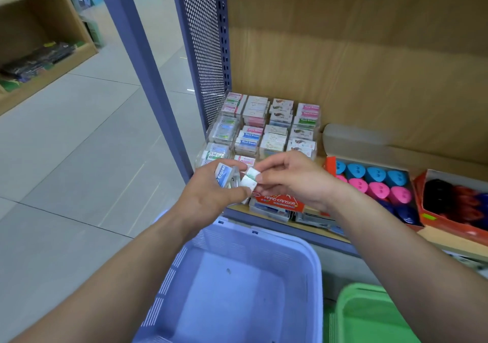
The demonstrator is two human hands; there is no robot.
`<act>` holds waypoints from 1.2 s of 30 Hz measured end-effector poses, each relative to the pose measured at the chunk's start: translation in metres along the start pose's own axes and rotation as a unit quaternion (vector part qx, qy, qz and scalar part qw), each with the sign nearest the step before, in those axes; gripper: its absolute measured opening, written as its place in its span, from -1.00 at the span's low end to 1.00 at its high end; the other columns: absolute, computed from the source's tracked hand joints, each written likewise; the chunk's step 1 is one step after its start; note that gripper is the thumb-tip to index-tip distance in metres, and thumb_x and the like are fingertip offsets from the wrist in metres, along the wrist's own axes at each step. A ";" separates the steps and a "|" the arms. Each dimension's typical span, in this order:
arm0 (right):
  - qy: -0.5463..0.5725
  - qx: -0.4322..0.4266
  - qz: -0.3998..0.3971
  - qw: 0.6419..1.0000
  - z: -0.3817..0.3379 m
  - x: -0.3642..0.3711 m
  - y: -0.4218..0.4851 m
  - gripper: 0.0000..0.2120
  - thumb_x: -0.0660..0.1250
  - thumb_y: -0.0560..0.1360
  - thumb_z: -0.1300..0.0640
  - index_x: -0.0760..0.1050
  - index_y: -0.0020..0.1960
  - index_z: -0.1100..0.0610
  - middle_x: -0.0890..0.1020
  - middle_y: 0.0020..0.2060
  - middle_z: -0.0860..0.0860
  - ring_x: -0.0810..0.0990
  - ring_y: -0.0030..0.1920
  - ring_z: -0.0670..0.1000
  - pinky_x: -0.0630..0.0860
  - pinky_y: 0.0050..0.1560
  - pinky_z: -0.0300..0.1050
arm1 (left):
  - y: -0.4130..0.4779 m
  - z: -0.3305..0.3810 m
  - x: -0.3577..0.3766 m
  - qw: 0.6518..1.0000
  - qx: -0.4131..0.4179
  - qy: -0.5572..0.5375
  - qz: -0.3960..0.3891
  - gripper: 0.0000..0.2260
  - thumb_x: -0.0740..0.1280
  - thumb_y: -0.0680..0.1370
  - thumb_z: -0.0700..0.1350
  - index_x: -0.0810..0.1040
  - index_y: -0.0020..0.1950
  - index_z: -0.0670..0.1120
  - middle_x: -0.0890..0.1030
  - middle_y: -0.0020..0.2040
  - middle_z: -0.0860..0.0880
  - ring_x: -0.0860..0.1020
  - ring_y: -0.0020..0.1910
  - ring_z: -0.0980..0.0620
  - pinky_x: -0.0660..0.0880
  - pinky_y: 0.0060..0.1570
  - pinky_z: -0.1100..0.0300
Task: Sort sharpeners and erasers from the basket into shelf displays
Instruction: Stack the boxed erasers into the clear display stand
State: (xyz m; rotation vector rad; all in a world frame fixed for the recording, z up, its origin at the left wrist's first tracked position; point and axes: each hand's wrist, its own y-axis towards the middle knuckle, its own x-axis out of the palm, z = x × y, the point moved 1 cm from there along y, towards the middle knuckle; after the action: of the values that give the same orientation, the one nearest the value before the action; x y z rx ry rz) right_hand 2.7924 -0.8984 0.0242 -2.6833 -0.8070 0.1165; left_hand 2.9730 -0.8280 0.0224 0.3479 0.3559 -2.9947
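Right under your arms, the lilac basket (314, 263) is sitting with its open top facing up. A green basket (369, 313) is sitting just beside it. Above the lilac one, your left hand (208, 195) is curling its fingers round a little bunch of erasers (224, 177), and the top one is showing a blue label. Your right hand (293, 179) is pinching a white and green eraser (250, 180) between thumb and fingertips, right next to that bunch.

Here is what could be going wrong. You are holding the white and green eraser only by its edge. It could be slipping out and dropping into the basket or onto the floor (79, 158). While you are pulling it away, your left hand could be loosening, and the whole bunch could be tumbling down.

Just behind your hands, a red Hard Eraser box (280, 202) is sitting at the front of the shelf (274, 227). Past it, the clear eraser rack (264, 128) is holding rows of packs that look a lot alike. You could be putting this one in the wrong slot. The slots are looking full, so a hard push could be knocking other packs out. Off to the right, the box of blue and pink sharpeners (375, 181) is lying open, so an eraser could be landing in there by mistake.
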 end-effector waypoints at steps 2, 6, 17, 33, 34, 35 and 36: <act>0.024 0.002 0.020 1.000 0.001 -0.007 -0.003 -0.85 0.34 0.55 0.39 0.61 0.08 0.28 0.71 -0.09 0.22 0.71 -0.10 0.08 0.68 0.02 -0.09 | 0.001 0.000 0.003 1.000 -0.003 -0.010 0.003 -0.67 0.56 0.39 -0.29 0.65 0.05 0.03 0.71 -0.11 0.05 0.66 -0.12 0.05 0.65 -0.04 0.09; 0.067 -0.003 0.048 0.997 0.003 -0.020 -0.008 -0.86 0.30 0.58 0.37 0.60 0.06 0.24 0.73 -0.07 0.17 0.71 -0.06 0.07 0.67 0.03 -0.09 | 0.003 0.004 0.007 0.999 -0.009 -0.032 -0.001 -0.69 0.53 0.40 -0.36 0.62 0.06 -0.08 0.67 -0.22 0.04 0.62 -0.25 0.08 0.58 -0.23 0.20; 0.079 -0.009 0.040 0.996 0.014 -0.018 -0.013 -0.87 0.28 0.65 0.14 0.54 0.15 0.13 0.62 -0.09 0.11 0.67 -0.27 0.11 0.59 -0.41 -0.11 | 0.007 0.009 0.025 0.999 -0.004 -0.051 -0.018 -0.73 0.46 0.45 -0.39 0.61 0.09 -0.13 0.66 -0.14 -0.02 0.59 -0.35 0.13 0.56 -0.30 0.24; 0.086 -0.091 0.104 0.987 0.032 -0.025 -0.022 -0.77 0.46 0.45 0.43 0.67 0.04 0.20 0.72 0.06 0.14 0.67 0.12 0.23 0.59 0.21 0.19 | 0.006 0.015 0.036 0.999 -0.021 -0.035 -0.005 -0.75 0.51 0.47 -0.27 0.59 0.12 -0.12 0.68 -0.11 -0.01 0.65 -0.31 0.19 0.54 -0.36 0.29; 0.091 -0.091 0.105 0.986 0.032 -0.026 -0.022 -0.73 0.47 0.41 0.46 0.67 0.04 0.20 0.72 0.06 0.14 0.68 0.12 0.23 0.60 0.19 0.22 | 0.006 0.017 0.037 0.999 -0.022 -0.033 -0.007 -0.75 0.52 0.47 -0.25 0.59 0.11 -0.11 0.68 -0.10 -0.01 0.66 -0.29 0.18 0.54 -0.36 0.29; 0.088 -0.093 0.106 0.986 0.032 -0.027 -0.023 -0.70 0.48 0.39 0.48 0.66 0.03 0.18 0.72 0.05 0.13 0.69 0.11 0.21 0.60 0.18 0.23 | 0.005 0.018 0.038 0.999 -0.022 -0.030 -0.009 -0.75 0.52 0.47 -0.24 0.59 0.11 -0.10 0.69 -0.10 0.00 0.66 -0.28 0.16 0.54 -0.38 0.30; 0.078 -0.098 0.106 0.986 0.032 -0.027 -0.023 -0.67 0.50 0.37 0.49 0.66 0.03 0.16 0.72 0.05 0.11 0.69 0.11 0.19 0.61 0.18 0.22 | 0.004 0.020 0.038 0.999 -0.021 -0.026 -0.008 -0.76 0.52 0.48 -0.23 0.59 0.11 -0.09 0.68 -0.12 0.00 0.65 -0.30 0.15 0.52 -0.41 0.31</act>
State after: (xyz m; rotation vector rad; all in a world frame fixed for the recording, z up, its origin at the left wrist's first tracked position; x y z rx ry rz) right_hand 2.7524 -0.8858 0.0014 -2.9133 -0.5064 -0.1290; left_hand 2.9323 -0.8396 0.0311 0.2631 0.4187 -2.9998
